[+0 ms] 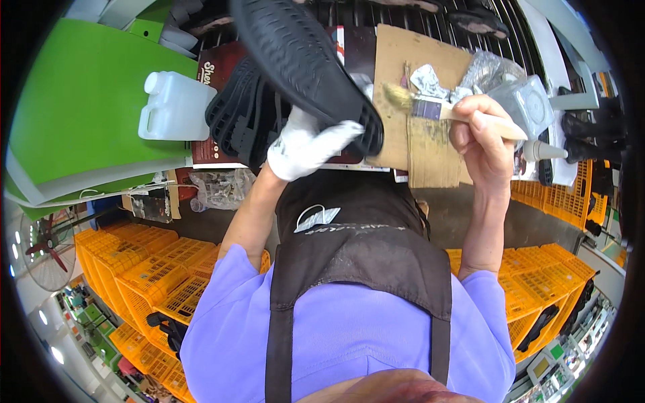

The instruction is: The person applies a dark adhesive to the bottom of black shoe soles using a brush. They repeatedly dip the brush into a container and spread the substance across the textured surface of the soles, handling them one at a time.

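In a white glove, my left hand (306, 149) grips a black shoe sole (295, 57) near its lower end. The sole is tilted up, with its grooved face toward me. Behind the glove lie more black soles (238, 111), partly covered by the held one. My right hand (485, 134), bare, is closed around the pale handle of a flat paintbrush (427, 107). Its yellowish bristles point left, toward the sole but apart from it. Below the brush, a stained piece of cardboard (430, 151) lies on the work surface.
A white jug (176, 111) stands on the left beside a green panel (94, 101). On the right are a clear plastic container (527, 107), a nozzle bottle (545, 151) and crumpled wrapping (430, 80). Dark rollers (410, 17) run along the back. Orange crates (144, 262) stack up on both sides.
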Motion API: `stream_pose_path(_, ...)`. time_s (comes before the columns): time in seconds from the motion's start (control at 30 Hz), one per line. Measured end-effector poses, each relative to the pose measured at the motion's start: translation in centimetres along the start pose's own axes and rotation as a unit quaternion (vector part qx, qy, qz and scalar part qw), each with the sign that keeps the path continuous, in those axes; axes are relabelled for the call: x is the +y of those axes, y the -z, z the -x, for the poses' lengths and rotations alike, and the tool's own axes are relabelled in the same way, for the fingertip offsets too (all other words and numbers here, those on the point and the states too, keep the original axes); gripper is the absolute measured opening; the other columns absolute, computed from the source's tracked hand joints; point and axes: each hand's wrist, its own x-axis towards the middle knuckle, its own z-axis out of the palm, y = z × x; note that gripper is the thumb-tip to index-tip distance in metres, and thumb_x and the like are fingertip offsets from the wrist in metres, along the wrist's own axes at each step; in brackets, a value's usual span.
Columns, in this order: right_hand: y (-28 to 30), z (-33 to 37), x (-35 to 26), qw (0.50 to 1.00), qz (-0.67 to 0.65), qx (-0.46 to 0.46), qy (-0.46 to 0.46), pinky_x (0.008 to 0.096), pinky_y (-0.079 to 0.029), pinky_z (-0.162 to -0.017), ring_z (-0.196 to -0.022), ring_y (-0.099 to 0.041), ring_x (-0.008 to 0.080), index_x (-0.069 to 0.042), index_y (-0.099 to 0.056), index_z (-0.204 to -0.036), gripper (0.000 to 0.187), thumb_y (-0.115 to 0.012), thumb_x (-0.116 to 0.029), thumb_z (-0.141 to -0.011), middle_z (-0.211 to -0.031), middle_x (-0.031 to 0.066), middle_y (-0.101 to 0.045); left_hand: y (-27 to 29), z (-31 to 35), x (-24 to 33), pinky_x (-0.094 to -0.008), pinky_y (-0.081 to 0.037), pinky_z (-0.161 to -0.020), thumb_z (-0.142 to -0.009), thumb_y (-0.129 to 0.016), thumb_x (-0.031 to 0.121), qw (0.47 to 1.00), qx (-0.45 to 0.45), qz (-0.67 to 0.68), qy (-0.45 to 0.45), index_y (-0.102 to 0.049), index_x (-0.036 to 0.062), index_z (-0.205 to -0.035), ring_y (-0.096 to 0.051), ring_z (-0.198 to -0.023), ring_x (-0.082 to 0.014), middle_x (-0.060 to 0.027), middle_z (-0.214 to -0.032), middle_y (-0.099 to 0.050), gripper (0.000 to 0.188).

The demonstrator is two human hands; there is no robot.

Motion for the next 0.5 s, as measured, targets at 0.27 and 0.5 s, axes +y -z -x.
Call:
stream_pose_path(0.27, -2.3, -1.0, 1.7, 0.986, -0.092, -0.101, -0.092, 0.0192, -0.04, -0.046, -0.056, -0.052, 0.0081, 0.004, -0.066, -0.094, 0.023, -0.06, -0.016, -0.086, -0.074, 0.0082, -0.063, -0.6, 0.8, 0.3, -0.0359, -0.046, -0.091, -0.097, -0.026, 0.043, 0.842, 0.134, 0.481, 0.206, -0.04, 0.0007, -0.129, -0.056, -0.104, -0.025, -0.017, -0.12, -0.053, 0.054)
stream_pose_path(0.5, -0.1, -3.2, 4.0, 0.996, 0.05, 0.067, -0.035, 0.0194, -0.043, -0.053, -0.061, -0.054, 0.0073, 0.0, -0.066, -0.095, 0.018, -0.061, -0.014, -0.085, -0.074, 0.004, -0.063, 0.5, 2.3, -1.9, -0.0355, -0.044, -0.094, -0.098, -0.028, 0.037, 0.831, -0.051, 0.521, 0.189, -0.042, 0.0006, -0.128, -0.055, -0.106, -0.0221, -0.0135, -0.122, -0.053, 0.049)
